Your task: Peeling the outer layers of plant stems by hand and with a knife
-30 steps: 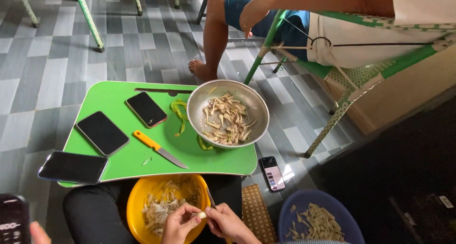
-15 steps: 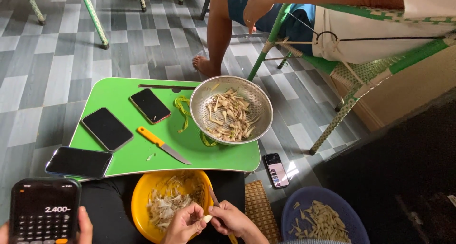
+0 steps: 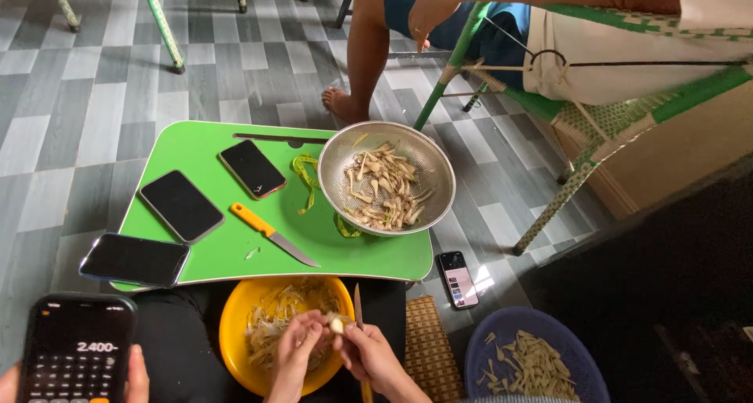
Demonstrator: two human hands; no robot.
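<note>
Two hands are working close together over a yellow bowl at the bottom of the view. The left hand is curling its fingers around a small pale vegetable piece, pinching it at the fingertips. The right hand is closing its fingers around the handle of a small knife, whose blade is pointing up and away, just beside the pale piece. The yellow bowl is holding pale shredded peelings under both hands.

Beyond the bowl a green tray table is carrying three dark phones, the nearest being a phone at its left corner, plus an orange-handled knife lying flat and a metal bowl full of pale trimmed pieces. A blue basket with more pale pieces is sitting on the floor to the right, near another phone with a lit screen. At the lower left, someone else's fingers are holding a phone showing a calculator. Another person is sitting on a green chair beyond the table, one bare foot on the grey floor.
</note>
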